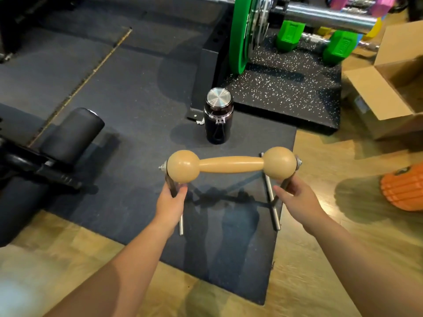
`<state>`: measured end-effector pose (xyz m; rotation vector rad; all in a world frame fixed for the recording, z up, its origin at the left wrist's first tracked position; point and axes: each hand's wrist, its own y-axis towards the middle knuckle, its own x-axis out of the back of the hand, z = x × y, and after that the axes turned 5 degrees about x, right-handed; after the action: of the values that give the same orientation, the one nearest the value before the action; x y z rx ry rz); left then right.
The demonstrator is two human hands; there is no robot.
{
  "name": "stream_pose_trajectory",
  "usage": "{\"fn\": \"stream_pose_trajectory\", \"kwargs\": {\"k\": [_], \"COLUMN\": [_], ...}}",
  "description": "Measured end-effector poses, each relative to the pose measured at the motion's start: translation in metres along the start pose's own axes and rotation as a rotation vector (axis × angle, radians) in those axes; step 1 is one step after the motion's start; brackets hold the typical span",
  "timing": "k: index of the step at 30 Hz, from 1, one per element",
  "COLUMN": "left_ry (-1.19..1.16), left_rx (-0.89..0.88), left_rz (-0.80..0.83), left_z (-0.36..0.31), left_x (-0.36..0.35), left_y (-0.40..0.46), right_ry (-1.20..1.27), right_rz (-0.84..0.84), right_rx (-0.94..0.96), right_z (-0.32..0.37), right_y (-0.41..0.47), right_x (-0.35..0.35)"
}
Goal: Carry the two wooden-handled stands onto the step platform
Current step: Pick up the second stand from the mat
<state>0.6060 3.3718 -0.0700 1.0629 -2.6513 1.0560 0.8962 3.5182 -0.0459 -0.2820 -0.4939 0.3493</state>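
One wooden-handled stand is in the middle of the view: a tan wooden bar with a ball at each end, bolted onto grey metal legs. It hangs above the dark rubber mat, its shadow on the mat below. My left hand grips the left metal leg just under the left ball. My right hand grips the right metal leg under the right ball. Only this one stand is in view. No step platform can be made out for certain.
A dark bottle with a steel lid stands on the mat just beyond the stand. A black speckled raised slab holds a green-plated barbell and green dumbbells. Cardboard box and orange roller at right; black padded machine at left.
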Motion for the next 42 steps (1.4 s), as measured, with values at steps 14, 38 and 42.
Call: {"fn": "stream_pose_trajectory", "kwargs": {"k": [14,38,42], "left_ry": [0.003,-0.031,-0.107], "left_rx": [-0.071,-0.407,-0.525], "left_rz": [-0.041,-0.143,-0.138], "left_z": [0.002,-0.387,-0.482], "left_x": [0.007,0.216,0.249], "left_y": [0.001,-0.297,-0.375], "right_ry": [0.035,0.004,-0.005], "right_rz": [-0.115,-0.167,-0.23], "right_rx": [0.029,0.264,0.343], "right_z": [0.013,0.457,0.561], "right_y": [-0.009,-0.217,-0.272], "right_x": [-0.019,0.188,0.249]}}
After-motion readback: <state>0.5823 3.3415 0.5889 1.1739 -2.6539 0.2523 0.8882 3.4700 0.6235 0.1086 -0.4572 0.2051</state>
